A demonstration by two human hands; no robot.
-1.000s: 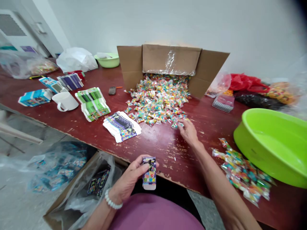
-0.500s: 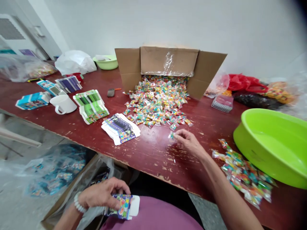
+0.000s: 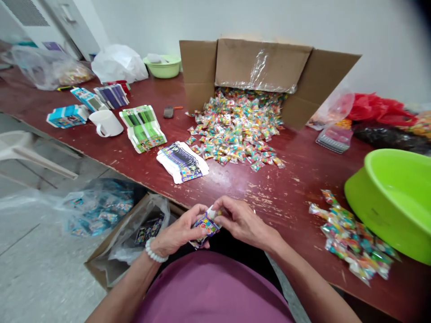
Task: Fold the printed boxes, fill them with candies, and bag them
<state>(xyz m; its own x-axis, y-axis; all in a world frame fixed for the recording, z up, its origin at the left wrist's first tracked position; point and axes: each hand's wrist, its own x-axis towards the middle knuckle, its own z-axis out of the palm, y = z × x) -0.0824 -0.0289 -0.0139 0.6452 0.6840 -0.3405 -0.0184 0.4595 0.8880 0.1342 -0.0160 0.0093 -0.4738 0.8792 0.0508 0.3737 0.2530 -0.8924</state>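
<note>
My left hand (image 3: 180, 231) grips a small colourful printed carton (image 3: 205, 225) just below the front edge of the dark red table (image 3: 232, 188), over my lap. My right hand (image 3: 240, 220) is closed at the carton's open top, pinching something small that I cannot make out. A big heap of wrapped candies (image 3: 237, 130) spills from a cardboard box (image 3: 266, 67) lying open on its side at the back of the table. A stack of flat purple cartons (image 3: 183, 161) lies in front of the heap.
A lime green basin (image 3: 393, 197) stands at the right, with a candy pile (image 3: 353, 237) beside it. Green flat cartons (image 3: 144, 128), a white mug (image 3: 106, 123) and blue boxes (image 3: 67, 116) lie on the left. A plastic-lined floor box (image 3: 131, 237) stands under the table edge.
My right hand took a candy from the heap's edge and came back to the carton. My left hand dipped toward my lap, then raised the carton to meet it.
</note>
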